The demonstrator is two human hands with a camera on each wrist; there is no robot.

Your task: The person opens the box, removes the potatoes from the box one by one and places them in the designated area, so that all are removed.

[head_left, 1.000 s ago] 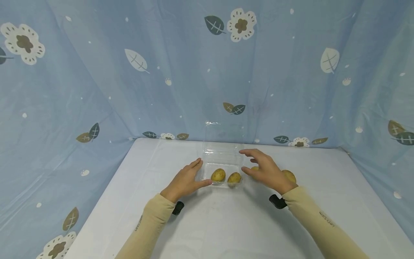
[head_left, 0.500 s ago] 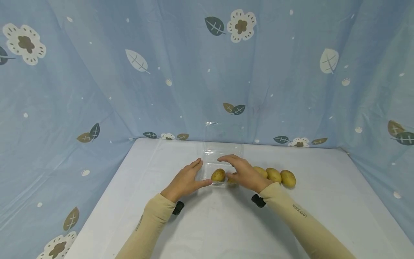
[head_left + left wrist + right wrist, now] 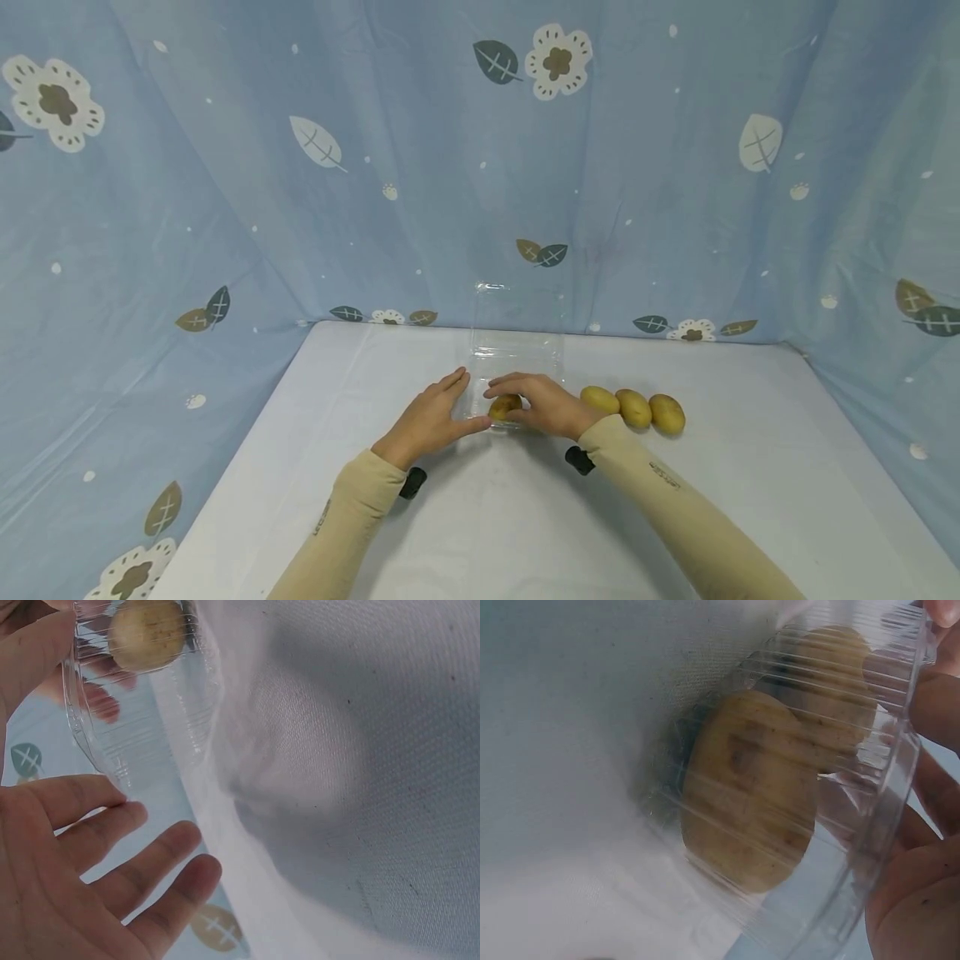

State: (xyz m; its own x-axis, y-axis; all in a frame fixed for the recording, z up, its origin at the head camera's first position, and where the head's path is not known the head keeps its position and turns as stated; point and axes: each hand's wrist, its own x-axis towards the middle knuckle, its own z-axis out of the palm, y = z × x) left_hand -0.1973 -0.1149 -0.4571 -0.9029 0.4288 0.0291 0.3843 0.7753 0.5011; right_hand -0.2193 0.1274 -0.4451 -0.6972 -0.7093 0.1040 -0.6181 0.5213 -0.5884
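A clear plastic clamshell tray (image 3: pixel 516 358) stands on the white table (image 3: pixel 487 517), its lid up at the back. My left hand (image 3: pixel 431 417) lies flat at the tray's left side with straight fingers, the thumb (image 3: pixel 30 645) against the wall. My right hand (image 3: pixel 536 404) reaches into the tray, with fingers and thumb curved round the left potato (image 3: pixel 504 406). It covers a second potato (image 3: pixel 750 787), which shows through the ribbed wall in the right wrist view. Three more potatoes (image 3: pixel 634 407) lie in a row on the table right of the tray.
Blue cloth (image 3: pixel 225 208) printed with leaves and flowers walls the table at the back and on both sides. The white tabletop stretches bare toward me in front of the tray.
My right hand has moved left from beside the loose potatoes into the tray and closed over the potatoes there. The three potatoes on the table are now uncovered. My left hand has stayed put.
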